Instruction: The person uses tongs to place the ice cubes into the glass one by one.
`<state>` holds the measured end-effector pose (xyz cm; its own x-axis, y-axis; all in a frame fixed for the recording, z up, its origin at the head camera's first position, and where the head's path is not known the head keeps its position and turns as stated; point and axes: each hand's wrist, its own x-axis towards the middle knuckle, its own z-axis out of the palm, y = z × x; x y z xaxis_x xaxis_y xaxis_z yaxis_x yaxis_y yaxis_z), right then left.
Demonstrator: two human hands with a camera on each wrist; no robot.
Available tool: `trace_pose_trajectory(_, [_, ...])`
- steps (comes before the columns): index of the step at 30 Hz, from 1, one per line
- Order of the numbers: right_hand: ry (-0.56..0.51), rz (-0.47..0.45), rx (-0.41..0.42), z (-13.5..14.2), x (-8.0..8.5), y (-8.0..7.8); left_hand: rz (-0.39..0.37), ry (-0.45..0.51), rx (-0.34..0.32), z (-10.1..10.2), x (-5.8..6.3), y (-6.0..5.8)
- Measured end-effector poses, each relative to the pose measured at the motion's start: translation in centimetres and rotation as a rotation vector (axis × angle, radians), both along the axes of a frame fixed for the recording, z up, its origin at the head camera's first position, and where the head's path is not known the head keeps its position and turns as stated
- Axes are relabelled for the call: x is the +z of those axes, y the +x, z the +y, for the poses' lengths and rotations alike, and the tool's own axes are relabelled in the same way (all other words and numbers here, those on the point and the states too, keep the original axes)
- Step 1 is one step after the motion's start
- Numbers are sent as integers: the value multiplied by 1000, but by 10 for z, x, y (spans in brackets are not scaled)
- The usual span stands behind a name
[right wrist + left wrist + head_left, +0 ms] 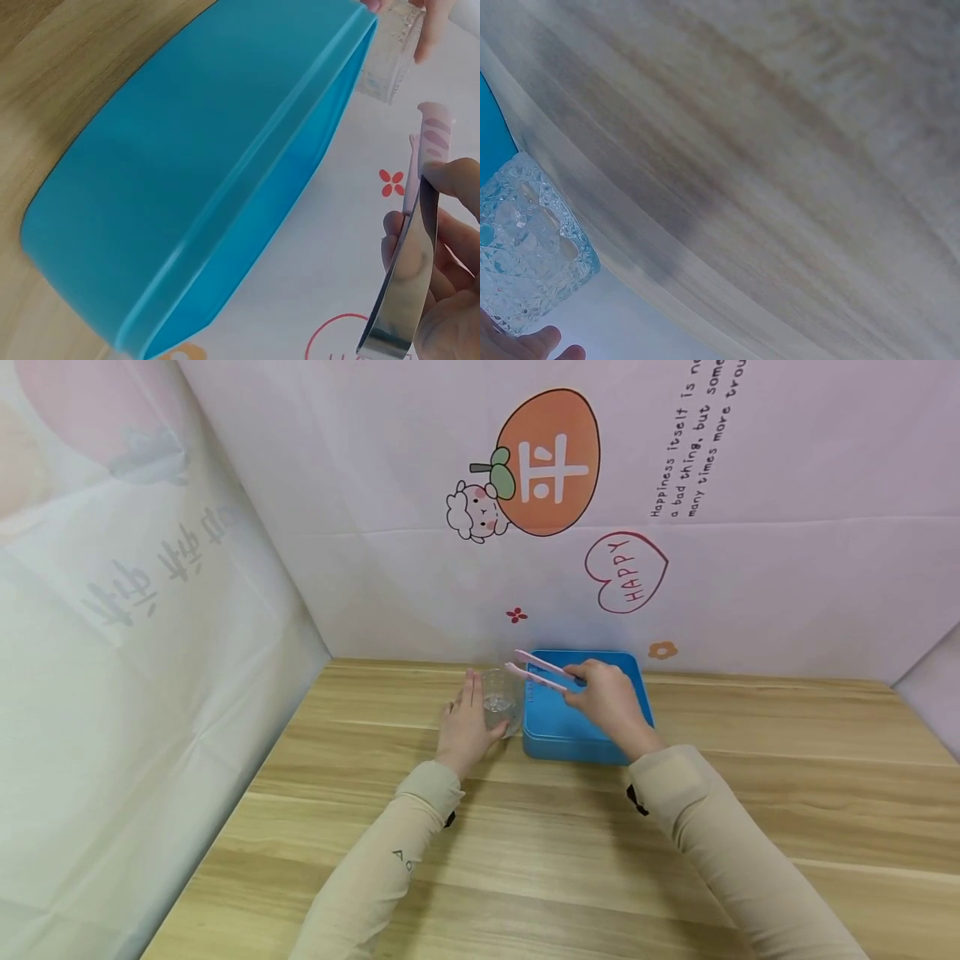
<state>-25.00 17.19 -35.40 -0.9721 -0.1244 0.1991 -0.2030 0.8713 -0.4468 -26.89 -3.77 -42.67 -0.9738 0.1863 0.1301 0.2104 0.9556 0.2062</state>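
My left hand (461, 731) holds a clear patterned glass (504, 693) on the table, its fingers along the left side and its thumb at the near side. In the left wrist view the glass's faceted wall (532, 240) fills the left edge, with fingertips (547, 337) below. My right hand (606, 695) grips tongs (543, 665) by the metal part. Their pink tips stand apart with nothing between them and point left toward the glass. Beneath the tongs sits a blue box (570, 745), just right of the glass. In the right wrist view, the bent metal end (405, 292) shows.
A wood-grain table (525, 843) carries the glass and box near its back edge. Behind it rises a white printed sheet (405, 585) with an orange fruit drawing (551, 514) and lettering. Another pale sheet (187, 693) hangs along the left side.
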Motion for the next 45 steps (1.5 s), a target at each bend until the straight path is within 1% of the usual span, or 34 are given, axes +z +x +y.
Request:
trace_pose_trajectory(6, [-39, 13, -51, 8, -4, -3, -2, -4, 1, -1, 1, 1])
trace_pose_trajectory(12, [-45, 32, -77, 18, -13, -7, 19, 4, 2, -1, 0, 0])
trace_pose_trajectory(16, [-36, 30, -93, 22, -21, -10, 12, 3, 4, -1, -1, -1])
trace_pose_trajectory(26, [0, -65, -109, 28, -28, -11, 0, 8, -5, -1, -1, -1])
trace_pose_trajectory(32, [56, -147, -85, 26, -34, -11, 6, 11, -1, -2, -2, -1])
trace_pose_trajectory(37, [93, -165, -53, 20, -39, -12, 15, 11, -2, -2, -2, 0])
trace_pose_trajectory(45, [119, -212, -74, 9, -44, -17, 5, 20, -2, -2, -2, 0])
